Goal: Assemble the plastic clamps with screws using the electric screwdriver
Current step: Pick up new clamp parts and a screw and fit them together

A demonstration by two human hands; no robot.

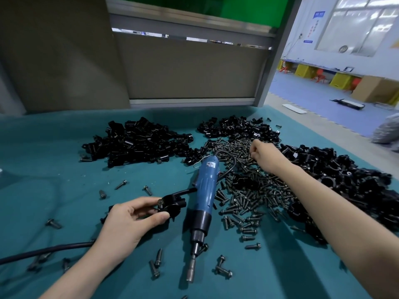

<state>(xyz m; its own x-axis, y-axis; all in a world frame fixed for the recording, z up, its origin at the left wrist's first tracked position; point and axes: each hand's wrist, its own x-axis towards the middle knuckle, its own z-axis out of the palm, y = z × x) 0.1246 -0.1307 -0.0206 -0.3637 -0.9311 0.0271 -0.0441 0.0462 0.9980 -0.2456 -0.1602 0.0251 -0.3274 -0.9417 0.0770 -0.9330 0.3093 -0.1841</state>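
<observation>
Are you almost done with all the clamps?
Not nearly. I can't tell any finished ones. The left hand holds one clamp with a screw in it; the right hand reaches into the screw pile. The screwdriver lies untouched, and big heaps of clamps wait.

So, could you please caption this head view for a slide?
Left hand holds black plastic clamp, right hand reaches among dark metal screws, blue electric screwdriver lying between.

screwdriver [204, 199] left of screw pile [252, 190]

Head-worn camera looks forward and down, close over the table [54, 169].
</observation>
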